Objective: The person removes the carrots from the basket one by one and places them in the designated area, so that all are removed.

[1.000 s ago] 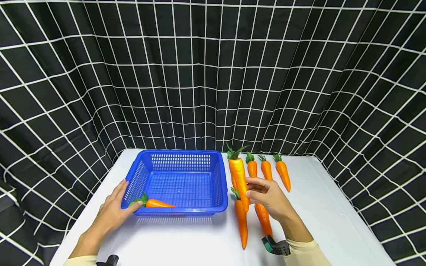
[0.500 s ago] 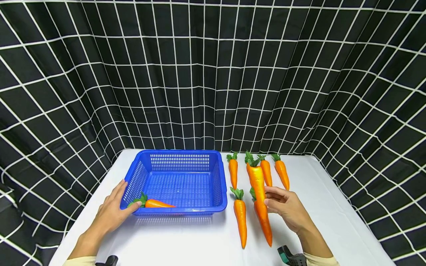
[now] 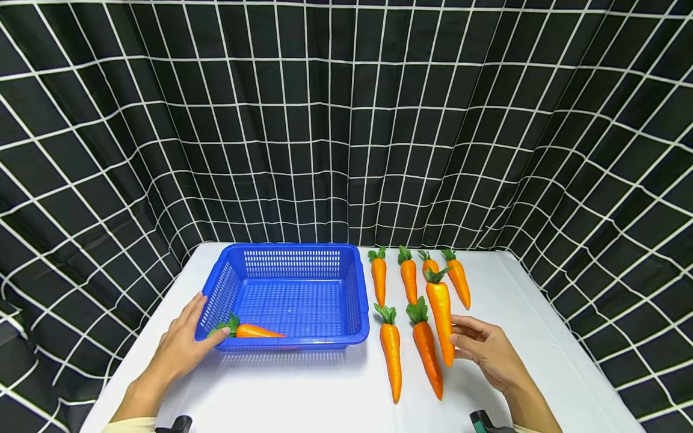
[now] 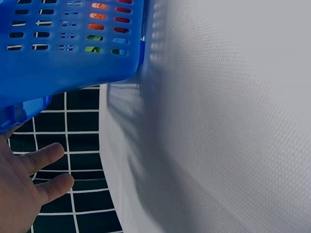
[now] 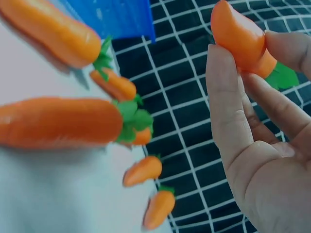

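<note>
My right hand (image 3: 489, 349) pinches a carrot (image 3: 440, 319) between thumb and fingers, its green top pointing away from me. In the right wrist view that carrot (image 5: 240, 36) is held above the table. To its left lie two carrots, one darker orange (image 3: 428, 355) and one lighter (image 3: 391, 358). A blue plastic basket (image 3: 303, 344) stands at the left, with one carrot (image 3: 257, 331) inside along its near wall. My left hand (image 3: 181, 346) rests at the basket's near left corner, fingers extended along its side and thumb over the rim. In the left wrist view, part of that hand (image 4: 22, 189) shows beside the basket.
Behind the held carrot, a back row of carrots lies on the white table (image 3: 303, 397): one beside the basket (image 3: 379, 279), one to its right (image 3: 408, 278), one partly covered (image 3: 429, 264) and one farthest right (image 3: 458, 282). A black gridded curtain (image 3: 346, 120) surrounds the table.
My right hand has carried the carrot to the right, from near the basket to right of the darker orange carrot. The left hand and the basket stay in place.
</note>
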Motion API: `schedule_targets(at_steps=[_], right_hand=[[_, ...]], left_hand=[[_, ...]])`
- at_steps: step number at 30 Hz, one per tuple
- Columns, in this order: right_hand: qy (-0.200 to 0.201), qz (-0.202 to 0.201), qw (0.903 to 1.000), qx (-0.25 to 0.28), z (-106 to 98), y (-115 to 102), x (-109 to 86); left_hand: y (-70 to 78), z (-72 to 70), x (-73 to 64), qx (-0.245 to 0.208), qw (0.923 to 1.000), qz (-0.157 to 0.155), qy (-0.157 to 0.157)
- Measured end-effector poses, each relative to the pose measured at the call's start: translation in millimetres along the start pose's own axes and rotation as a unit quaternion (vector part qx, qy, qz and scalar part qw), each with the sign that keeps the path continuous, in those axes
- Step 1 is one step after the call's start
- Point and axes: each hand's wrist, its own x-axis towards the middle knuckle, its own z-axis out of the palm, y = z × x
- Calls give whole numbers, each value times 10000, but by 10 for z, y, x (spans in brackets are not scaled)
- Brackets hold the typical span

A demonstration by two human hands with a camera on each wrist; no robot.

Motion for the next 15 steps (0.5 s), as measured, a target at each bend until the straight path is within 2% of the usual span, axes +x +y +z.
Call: schedule_targets(at_steps=[5, 15], right_hand=[[86, 209, 9996, -147, -108, 76, -26], [-86, 454, 9989, -104, -389, 333, -75]], left_hand=[[7, -11, 4, -6, 10000, 11, 8], [18, -12, -6, -46, 10000, -33, -24]])
